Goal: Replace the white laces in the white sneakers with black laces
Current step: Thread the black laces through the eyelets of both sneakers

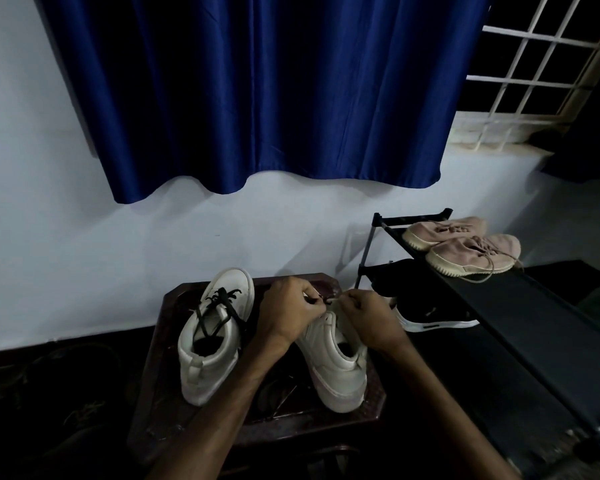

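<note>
Two white sneakers stand on a dark wooden table (pixel 160 403), heels toward me. The left sneaker (pixel 212 337) carries a black lace (pixel 222 301), tied loosely over its tongue. Both my hands work over the front of the right sneaker (pixel 336 365). My left hand (pixel 288 311) pinches a thin black lace (pixel 317 300) at the fingertips. My right hand (pixel 366 315) pinches a lace end just to its right; the lace's colour there is unclear. The hands hide the right sneaker's eyelets and toe.
A black shoe rack (pixel 499 306) stands right of the table, with a pink pair of shoes (pixel 465 247) on top and a black shoe with white sole (pixel 433 315) below. A blue curtain (pixel 257 91) hangs on the wall behind. Dark footwear lies on the floor at left.
</note>
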A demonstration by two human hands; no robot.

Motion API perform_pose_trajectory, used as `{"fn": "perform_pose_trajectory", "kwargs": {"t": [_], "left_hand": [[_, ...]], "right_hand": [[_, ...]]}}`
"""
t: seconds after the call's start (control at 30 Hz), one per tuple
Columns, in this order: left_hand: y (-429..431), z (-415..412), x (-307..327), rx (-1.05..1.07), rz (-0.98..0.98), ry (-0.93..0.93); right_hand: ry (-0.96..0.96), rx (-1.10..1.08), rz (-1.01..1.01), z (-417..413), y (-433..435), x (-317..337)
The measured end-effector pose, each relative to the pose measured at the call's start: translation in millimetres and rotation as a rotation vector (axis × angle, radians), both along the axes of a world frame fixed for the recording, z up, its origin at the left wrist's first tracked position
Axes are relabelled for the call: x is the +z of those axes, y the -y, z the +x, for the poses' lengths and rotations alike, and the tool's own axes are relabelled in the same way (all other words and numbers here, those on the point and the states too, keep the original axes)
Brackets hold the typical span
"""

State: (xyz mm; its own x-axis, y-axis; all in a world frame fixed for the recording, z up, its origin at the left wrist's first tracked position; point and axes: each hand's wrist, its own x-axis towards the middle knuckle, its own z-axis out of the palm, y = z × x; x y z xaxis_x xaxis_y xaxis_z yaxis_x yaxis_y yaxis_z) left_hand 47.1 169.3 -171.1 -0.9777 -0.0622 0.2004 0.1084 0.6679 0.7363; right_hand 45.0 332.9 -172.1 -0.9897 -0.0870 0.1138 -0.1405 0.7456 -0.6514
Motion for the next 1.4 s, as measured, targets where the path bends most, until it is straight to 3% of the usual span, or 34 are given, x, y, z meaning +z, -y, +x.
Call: {"fn": "perform_pose_trajectory", "kwargs": {"t": [0.27,0.6,0.87,0.97,1.0,1.07,1.13,1.17,1.33,1.4], "left_hand": [[-4.5,-1.6,-3.8,-0.011,0.014,-0.023],[5.3,1.0,9.1,-0.204,-0.178,-0.022],[-4.4,2.0,19.0,-0.196,-0.382,0.003],[-2.5,3.0,16.1,-0.222,-0.345,0.002],[-0.6,3.1,14.0,-0.213,-0.277,0.003],[3.4,2.8,13.1,-0.193,-0.16,0.014],[7.6,4.6,20.8,-0.151,-0.172,0.035],[9.1,3.9,24.8,-0.142,-0.195,0.038],[12.2,-2.7,23.0,-0.224,-0.152,0.112],[10.8,2.8,16.8,-0.202,-0.128,0.177]], "right_hand": [[0.012,-0.015,0.008,4.5,2.0,4.2],[-0.084,-0.122,0.18,17.2,25.4,6.5],[-0.033,-0.136,0.065,18.6,20.2,7.1],[0.003,-0.127,0.064,19.1,19.2,6.0],[0.044,-0.123,0.002,19.2,18.5,5.7],[0.188,-0.131,-0.323,19.4,14.3,6.7],[0.336,-0.161,-0.698,22.1,16.1,7.2],[0.34,-0.161,-0.758,25.1,18.4,6.2],[0.123,-0.262,-0.595,32.3,33.4,-5.3],[0.052,-0.276,-0.391,35.8,38.7,-6.5]]}}
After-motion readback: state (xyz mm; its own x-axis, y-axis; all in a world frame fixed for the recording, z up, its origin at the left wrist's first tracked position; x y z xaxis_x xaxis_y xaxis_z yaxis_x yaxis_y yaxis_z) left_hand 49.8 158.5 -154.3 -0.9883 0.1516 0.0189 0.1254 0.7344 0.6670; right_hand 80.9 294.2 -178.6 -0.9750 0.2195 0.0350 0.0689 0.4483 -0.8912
